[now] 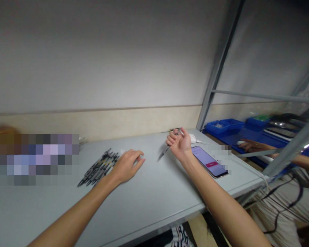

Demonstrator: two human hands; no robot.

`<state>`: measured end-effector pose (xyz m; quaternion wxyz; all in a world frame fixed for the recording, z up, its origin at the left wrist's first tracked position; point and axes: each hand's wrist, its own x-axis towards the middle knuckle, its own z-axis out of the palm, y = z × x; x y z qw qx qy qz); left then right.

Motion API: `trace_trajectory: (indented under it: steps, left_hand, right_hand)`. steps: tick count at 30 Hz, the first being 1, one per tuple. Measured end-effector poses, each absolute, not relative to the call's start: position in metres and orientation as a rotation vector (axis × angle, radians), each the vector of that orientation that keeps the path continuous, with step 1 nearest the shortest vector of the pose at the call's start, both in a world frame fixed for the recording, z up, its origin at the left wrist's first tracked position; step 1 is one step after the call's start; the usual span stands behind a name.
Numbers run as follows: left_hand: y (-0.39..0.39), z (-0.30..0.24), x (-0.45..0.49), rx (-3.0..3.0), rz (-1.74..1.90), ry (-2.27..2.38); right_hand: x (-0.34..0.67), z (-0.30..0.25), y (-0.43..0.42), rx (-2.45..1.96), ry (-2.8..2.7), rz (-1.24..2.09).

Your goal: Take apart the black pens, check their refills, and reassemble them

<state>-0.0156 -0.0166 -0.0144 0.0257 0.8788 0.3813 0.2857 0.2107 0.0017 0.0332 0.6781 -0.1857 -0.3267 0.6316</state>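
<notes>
My right hand [179, 144], raised above the table with its palm turned up, has its fingers closed round a pen [163, 153]. The pen's dark end slants down to the left, slightly blurred. A pile of several dark pens [99, 168] lies on the grey table [154, 195], most of them pointing the same way. Just right of that pile is my left hand [129, 165], low over the tabletop. Its fingers are bent loosely and the thumb stands apart from them, with nothing seen in between.
A lit smartphone [209, 162] lies beside my right forearm, near a white plug with a cable [194, 138]. A metal frame [208, 92] stands at the right. Beyond it are blue trays [217, 126] and another person's hand [253, 145]. Blurred-out items occupy the left.
</notes>
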Motion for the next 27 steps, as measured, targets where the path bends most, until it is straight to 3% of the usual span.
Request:
trace_trajectory:
  steps: [27]
  left_hand:
    - [-0.018, -0.014, -0.014, 2.697, 0.831, 1.205]
  right_hand:
    - [0.228, 0.035, 0.002, -0.448, -0.774, 1.581]
